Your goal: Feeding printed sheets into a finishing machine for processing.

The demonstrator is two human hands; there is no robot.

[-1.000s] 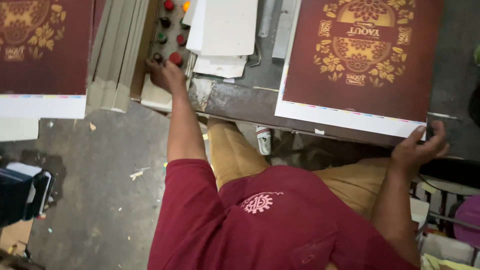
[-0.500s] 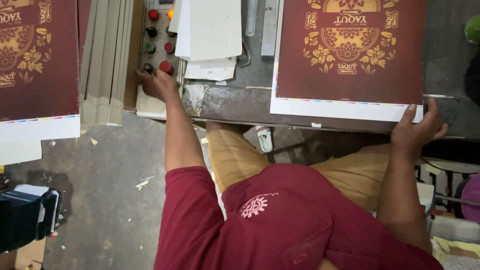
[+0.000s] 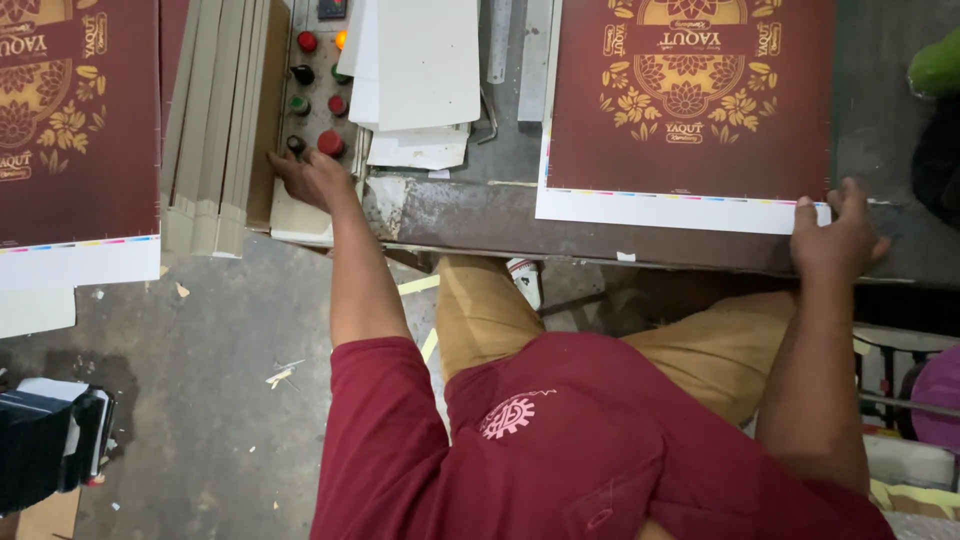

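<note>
My left hand (image 3: 310,178) lies on a control panel (image 3: 315,90) with several coloured round buttons. Its fingertips are at a black button (image 3: 296,145), next to a red button (image 3: 330,143). It holds nothing. My right hand (image 3: 835,235) grips the near right corner of a large dark red printed sheet (image 3: 690,100) with gold ornament and a white margin. The sheet lies flat on a worn metal machine table (image 3: 480,215). My maroon shirt and tan trousers fill the lower middle of the view.
A stack of grey boards (image 3: 215,120) stands left of the panel. Further left lies another dark red printed sheet (image 3: 70,130). White paper sheets (image 3: 420,70) rest beside the panel. A black object (image 3: 45,450) sits on the concrete floor at lower left.
The printed sheet, tilted a second ago, now lies square to the table edge with my right hand still on its corner. My left hand has stayed at the buttons.
</note>
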